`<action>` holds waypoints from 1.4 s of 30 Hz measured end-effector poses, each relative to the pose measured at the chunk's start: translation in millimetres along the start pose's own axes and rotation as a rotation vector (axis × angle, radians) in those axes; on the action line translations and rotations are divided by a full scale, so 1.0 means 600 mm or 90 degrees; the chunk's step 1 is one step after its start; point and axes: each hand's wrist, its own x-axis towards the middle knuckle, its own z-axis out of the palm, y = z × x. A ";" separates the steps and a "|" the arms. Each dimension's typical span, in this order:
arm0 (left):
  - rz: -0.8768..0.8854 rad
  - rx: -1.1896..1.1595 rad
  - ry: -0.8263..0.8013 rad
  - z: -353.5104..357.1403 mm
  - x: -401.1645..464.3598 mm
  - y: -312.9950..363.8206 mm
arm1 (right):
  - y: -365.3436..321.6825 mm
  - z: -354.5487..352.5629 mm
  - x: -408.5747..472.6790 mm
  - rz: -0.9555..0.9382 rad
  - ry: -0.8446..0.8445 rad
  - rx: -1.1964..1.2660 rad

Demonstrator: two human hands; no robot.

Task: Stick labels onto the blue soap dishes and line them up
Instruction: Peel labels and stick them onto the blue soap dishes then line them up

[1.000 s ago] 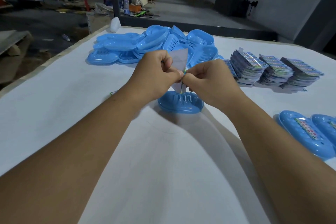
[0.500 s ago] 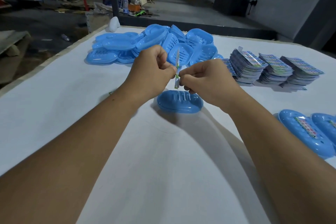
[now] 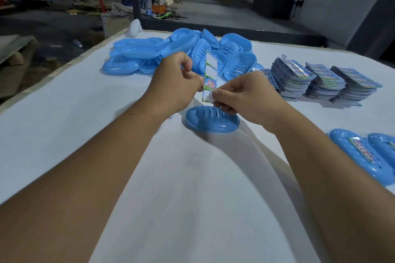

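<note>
Both hands pinch the label strip (image 3: 210, 74) upright over the soap dish (image 3: 212, 120) mid-worktop: left hand (image 3: 178, 86) on its edge, right hand (image 3: 245, 96) peeling the bottom corner. Strip looks thin, floppy, tacky; handle by edges. Dish looks light, rigid, likely to slide.

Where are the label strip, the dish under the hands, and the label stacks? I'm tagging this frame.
label strip (image 3: 211, 66): head view, upper white panel.
dish (image 3: 210, 125): head view, near rim.
label stacks (image 3: 324, 80): head view, top of the middle stack.
</note>
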 end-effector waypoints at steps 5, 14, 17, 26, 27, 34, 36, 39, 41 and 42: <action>-0.025 0.059 0.024 -0.010 0.007 -0.006 | 0.010 -0.014 0.002 0.032 -0.035 0.026; -0.182 0.040 0.019 -0.047 0.028 -0.016 | 0.017 -0.037 0.004 0.137 -0.065 0.048; -0.233 0.008 0.005 -0.062 0.035 -0.026 | 0.014 -0.037 0.002 0.166 -0.068 0.050; -0.240 0.225 -0.023 -0.091 0.038 -0.039 | 0.008 -0.039 -0.001 0.217 -0.052 0.054; -0.231 0.289 -0.040 -0.095 0.036 -0.039 | 0.007 -0.039 -0.001 0.217 -0.049 0.055; -0.199 0.483 -0.075 -0.106 0.035 -0.038 | 0.002 -0.033 -0.002 0.207 -0.046 0.050; -0.182 0.529 -0.034 -0.109 0.034 -0.042 | 0.000 -0.031 -0.003 0.202 -0.045 0.048; -0.149 0.616 0.049 -0.107 0.033 -0.046 | -0.002 -0.030 -0.004 0.197 -0.039 0.050; -0.118 0.596 0.088 -0.101 0.033 -0.040 | -0.004 -0.027 -0.005 0.190 -0.029 0.049; -0.101 0.557 0.094 -0.096 0.034 -0.035 | -0.005 -0.025 -0.006 0.184 -0.022 0.047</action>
